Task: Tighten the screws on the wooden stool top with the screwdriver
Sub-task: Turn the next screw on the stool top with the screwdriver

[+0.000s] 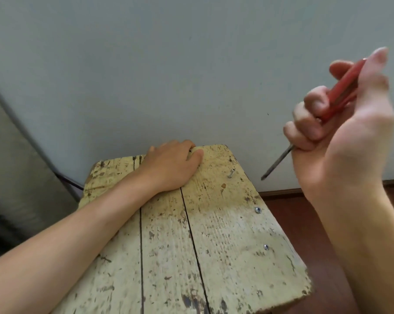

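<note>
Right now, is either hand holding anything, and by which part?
The right hand grips the red-handled screwdriver by its handle, fingers wrapped round it. The left hand holds nothing; it rests flat on the worn wooden stool top.

**Hands: left flat and braced, right fisted and raised**

Left hand (171, 167): palm down, fingers together and extended away from the body, fingertips curled over the far edge of the surface beneath. Forearm straight, entering from lower left, lying low. Right hand (341, 123): raised on the right, palm side toward camera, four fingers curled in a closed fist grip, thumb extended upward. Wrist cocked, forearm rising from lower right. Hands well apart.
</note>
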Demonstrator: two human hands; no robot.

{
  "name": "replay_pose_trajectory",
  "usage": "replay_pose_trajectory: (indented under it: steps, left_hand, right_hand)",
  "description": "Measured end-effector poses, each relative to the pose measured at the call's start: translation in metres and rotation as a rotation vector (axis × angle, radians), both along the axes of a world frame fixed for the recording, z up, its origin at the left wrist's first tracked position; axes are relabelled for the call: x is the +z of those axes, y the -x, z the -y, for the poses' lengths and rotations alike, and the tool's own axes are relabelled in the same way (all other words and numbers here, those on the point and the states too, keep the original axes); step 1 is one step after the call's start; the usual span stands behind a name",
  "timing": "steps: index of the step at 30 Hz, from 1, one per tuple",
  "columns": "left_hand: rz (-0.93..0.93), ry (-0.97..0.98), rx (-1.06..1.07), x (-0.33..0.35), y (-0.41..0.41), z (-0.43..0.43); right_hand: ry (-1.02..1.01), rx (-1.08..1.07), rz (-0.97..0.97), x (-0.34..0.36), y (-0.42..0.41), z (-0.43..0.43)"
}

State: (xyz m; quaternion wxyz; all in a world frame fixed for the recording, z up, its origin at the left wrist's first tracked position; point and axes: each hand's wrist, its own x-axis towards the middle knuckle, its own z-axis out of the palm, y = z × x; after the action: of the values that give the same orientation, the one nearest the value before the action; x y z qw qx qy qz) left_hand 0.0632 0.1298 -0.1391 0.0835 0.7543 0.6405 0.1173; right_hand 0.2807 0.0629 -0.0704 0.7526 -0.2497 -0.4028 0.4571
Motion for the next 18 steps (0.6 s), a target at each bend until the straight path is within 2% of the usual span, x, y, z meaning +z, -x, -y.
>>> replay_pose_trajectory:
  steps: [5, 13, 18]
  left_hand:
    - [0.011, 0.01, -0.005, 0.0, -0.001, 0.002]
    - [0.021, 0.009, 0.006, 0.004, 0.0, 0.002]
    - [0.029, 0.015, 0.001, 0.004, 0.001, 0.001]
  right_hand:
    - [0.224, 0.042, -0.122, -0.024, 0.014, -0.032]
    - [0.212, -0.007, -0.24, -0.033, 0.026, -0.047]
    - [0.184, -0.028, -0.216, -0.035, 0.036, -0.045]
